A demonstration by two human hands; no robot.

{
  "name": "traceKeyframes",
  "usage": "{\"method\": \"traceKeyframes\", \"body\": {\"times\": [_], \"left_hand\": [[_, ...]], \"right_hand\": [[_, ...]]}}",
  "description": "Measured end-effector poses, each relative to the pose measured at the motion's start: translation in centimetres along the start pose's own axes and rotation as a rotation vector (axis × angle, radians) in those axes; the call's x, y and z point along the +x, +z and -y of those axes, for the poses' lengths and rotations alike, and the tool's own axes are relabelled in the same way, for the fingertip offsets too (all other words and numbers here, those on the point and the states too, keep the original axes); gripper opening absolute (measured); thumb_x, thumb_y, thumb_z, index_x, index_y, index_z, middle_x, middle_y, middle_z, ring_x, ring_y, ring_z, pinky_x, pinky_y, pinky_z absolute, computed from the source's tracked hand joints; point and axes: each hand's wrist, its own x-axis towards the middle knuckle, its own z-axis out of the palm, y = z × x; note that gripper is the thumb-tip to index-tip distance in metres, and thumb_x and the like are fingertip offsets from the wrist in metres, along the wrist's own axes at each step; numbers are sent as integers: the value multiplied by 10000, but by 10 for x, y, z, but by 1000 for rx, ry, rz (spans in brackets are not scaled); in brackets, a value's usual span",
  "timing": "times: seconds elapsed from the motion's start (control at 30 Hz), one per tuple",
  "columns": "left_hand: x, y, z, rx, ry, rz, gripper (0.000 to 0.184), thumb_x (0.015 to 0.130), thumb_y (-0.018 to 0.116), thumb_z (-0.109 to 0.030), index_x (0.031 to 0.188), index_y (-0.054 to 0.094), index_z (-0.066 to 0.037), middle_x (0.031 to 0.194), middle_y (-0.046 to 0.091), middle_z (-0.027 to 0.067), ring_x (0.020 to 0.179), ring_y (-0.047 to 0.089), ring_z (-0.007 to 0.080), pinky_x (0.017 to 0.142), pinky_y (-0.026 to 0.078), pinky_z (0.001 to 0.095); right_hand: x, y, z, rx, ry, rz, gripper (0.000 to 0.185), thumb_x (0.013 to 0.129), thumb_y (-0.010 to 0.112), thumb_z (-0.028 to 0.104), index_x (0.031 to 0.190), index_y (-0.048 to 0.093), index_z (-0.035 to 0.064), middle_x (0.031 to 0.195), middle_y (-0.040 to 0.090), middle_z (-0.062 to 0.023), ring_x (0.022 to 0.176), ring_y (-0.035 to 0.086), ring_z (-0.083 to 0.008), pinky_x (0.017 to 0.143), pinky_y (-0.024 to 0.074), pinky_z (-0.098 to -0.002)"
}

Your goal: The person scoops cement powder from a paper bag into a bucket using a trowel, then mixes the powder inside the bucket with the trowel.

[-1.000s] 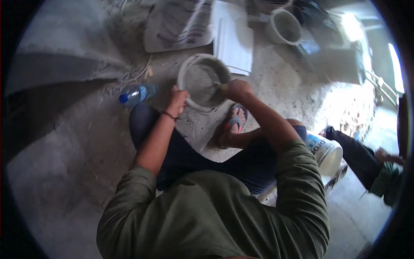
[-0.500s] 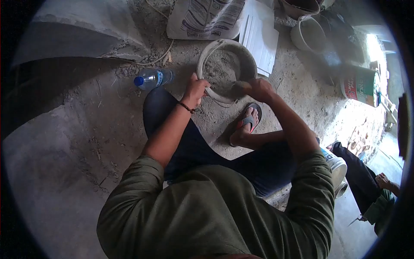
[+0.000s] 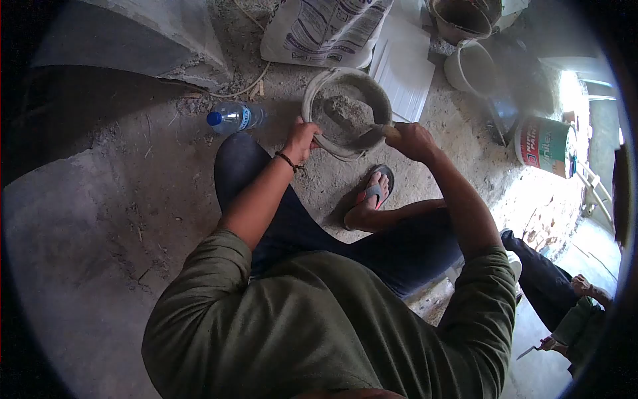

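A round, mortar-smeared bucket [image 3: 308,101] rests on the dusty ground before me, its mouth facing up. Inside is grey mortar [image 3: 347,112], heaped in the middle. My left hand [image 3: 302,140] is closed around the bucket's near left rim. On the opposite side, my right hand [image 3: 413,141] grips the pale handle of a trowel [image 3: 391,137]; its blade dips into the bucket and is partly hidden by the mortar and rim.
A water bottle [image 3: 232,118] lies left of the bucket. Beyond it stand a printed sack [image 3: 325,30], white panels [image 3: 404,63] and a white pail [image 3: 469,68]. A paint bucket [image 3: 545,146] lies rightward. At lower right, another person's hand [image 3: 550,344] holds a small trowel.
My right hand has drawn back slightly to the right, exposing the trowel's handle. The mortar now forms a more distinct heap. My left hand stays on the rim.
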Motion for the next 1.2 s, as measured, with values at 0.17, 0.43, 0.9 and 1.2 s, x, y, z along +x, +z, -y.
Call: {"method": "traceKeyframes", "body": {"times": [0.17,0.43,0.9,1.2], "left_hand": [[1,-6,-3,-59,-22,-4,351,690,557,-18,1007,410,-52,868,497,90,708,598,245,553,579,393],[15,-16,2,-16,-55,23,333,714,549,-51,1035,459,-46,923,525,98,772,604,247,604,569,396],[29,-24,7,39,-105,-108,360,682,560,-102,1037,507,-81,938,558,99,814,591,236,612,535,375],[22,-50,7,104,-206,-108,349,730,565,-147,1058,544,-30,972,590,99,801,616,238,649,539,373]], "right_hand": [[1,-4,0,60,6,-11,399,787,626,419,913,662,42,862,659,-206,844,638,-372,758,491,-449],[1,-21,-12,249,80,-13,388,799,645,366,920,643,-2,800,649,-191,759,639,-314,709,489,-416],[-30,-118,-141,705,419,-263,308,874,619,328,850,601,21,611,508,-15,472,459,-105,418,378,-272],[55,-142,-293,272,800,-409,576,836,486,531,928,660,-10,856,658,-192,807,644,-326,736,479,-422]]}}
